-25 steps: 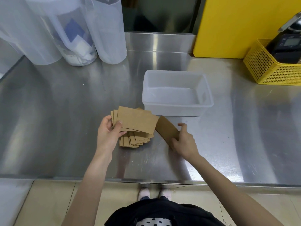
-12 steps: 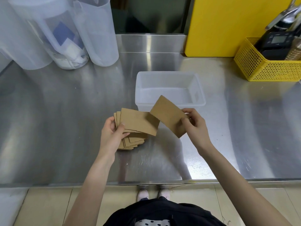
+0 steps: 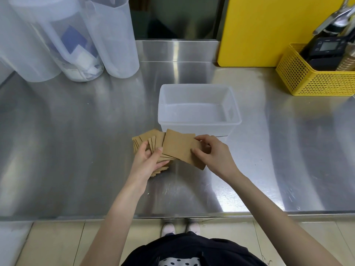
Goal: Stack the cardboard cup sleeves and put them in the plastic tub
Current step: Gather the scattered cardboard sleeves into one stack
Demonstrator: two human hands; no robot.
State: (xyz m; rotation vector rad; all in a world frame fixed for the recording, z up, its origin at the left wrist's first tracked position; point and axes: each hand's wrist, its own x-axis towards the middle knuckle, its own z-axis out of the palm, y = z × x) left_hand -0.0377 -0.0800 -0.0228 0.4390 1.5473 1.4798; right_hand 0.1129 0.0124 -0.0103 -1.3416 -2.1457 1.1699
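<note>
Cardboard cup sleeves (image 3: pixel 153 144): fanned stack on the steel counter (image 3: pixel 76 141), just in front of the plastic tub (image 3: pixel 198 124); clasped by the left hand (image 3: pixel 148 160). Top sleeve (image 3: pixel 178 148): laid over the stack, pinched at its right edge by the right hand (image 3: pixel 213 156). Tub interior: no sleeves seen.

We are seeing matt brown cardboard sleeves (image 3: pixel 178 148) between our hands, a frosted smooth plastic tub (image 3: pixel 198 122) just beyond them, and glossy brushed steel counter (image 3: pixel 76 141) beneath.
</note>
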